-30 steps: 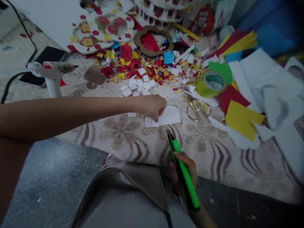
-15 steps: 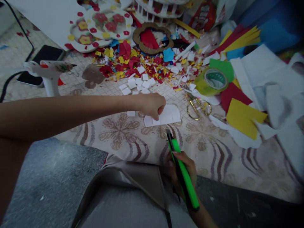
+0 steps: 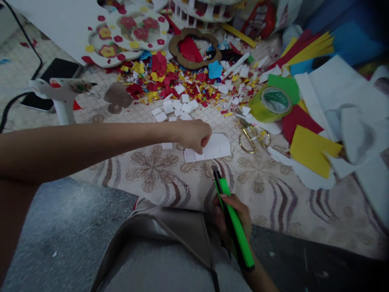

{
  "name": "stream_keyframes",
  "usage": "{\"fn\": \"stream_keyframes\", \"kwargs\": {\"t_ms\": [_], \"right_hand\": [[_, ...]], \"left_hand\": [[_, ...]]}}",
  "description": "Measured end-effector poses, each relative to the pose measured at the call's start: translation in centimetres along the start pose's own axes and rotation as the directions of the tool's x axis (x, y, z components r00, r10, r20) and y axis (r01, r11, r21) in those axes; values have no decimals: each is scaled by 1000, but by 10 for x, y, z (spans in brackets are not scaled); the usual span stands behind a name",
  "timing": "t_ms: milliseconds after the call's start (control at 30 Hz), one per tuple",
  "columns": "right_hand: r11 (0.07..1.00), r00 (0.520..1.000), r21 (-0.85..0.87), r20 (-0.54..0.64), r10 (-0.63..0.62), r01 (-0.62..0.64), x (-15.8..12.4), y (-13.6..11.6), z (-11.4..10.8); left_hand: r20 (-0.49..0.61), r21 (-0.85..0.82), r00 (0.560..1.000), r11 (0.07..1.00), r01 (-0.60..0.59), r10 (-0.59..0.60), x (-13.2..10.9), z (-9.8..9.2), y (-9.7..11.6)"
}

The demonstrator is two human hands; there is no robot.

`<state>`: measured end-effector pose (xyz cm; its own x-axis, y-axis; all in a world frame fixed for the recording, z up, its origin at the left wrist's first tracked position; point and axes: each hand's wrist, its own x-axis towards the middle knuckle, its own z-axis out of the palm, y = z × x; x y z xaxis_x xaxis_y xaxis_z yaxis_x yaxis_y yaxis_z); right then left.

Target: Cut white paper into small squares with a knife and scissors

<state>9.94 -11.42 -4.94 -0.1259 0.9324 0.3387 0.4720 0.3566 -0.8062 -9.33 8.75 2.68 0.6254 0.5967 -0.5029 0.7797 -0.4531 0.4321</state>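
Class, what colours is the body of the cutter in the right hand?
Bright green and black; the cutter shows best in the head view.

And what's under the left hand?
A white sheet lies under the left hand; its right side and lower edge show. The hand covers its upper left part, so anything there can't be seen.

Two hands [image 3: 196, 134], one cutter [image 3: 238, 227] — one scissors pair [image 3: 248, 125], one yellow tape roll [image 3: 261, 107], one glue gun [image 3: 60, 91].
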Motion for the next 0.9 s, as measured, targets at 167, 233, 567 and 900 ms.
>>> {"fn": "stream_keyframes", "kwargs": {"t_ms": [167, 233, 567, 900], "right_hand": [[1000, 1000, -28, -5, -11, 11, 4, -4, -1], [999, 1000, -35, 0, -10, 10, 5, -5, -1], [979, 977, -165, 195, -88, 121, 21, -9, 15], [972, 952, -221, 304, -13, 84, 35, -15, 22]], "left_hand": [[-1, -12, 1000, 1000, 4, -4, 0, 1, -1], [-6, -10, 1000, 1000, -7, 7, 1, 2, -2], [-2, 21, 1000, 1000, -20, 20, 2, 3, -3], [-18, 44, 999, 999, -29, 29, 3, 3, -3]]}}
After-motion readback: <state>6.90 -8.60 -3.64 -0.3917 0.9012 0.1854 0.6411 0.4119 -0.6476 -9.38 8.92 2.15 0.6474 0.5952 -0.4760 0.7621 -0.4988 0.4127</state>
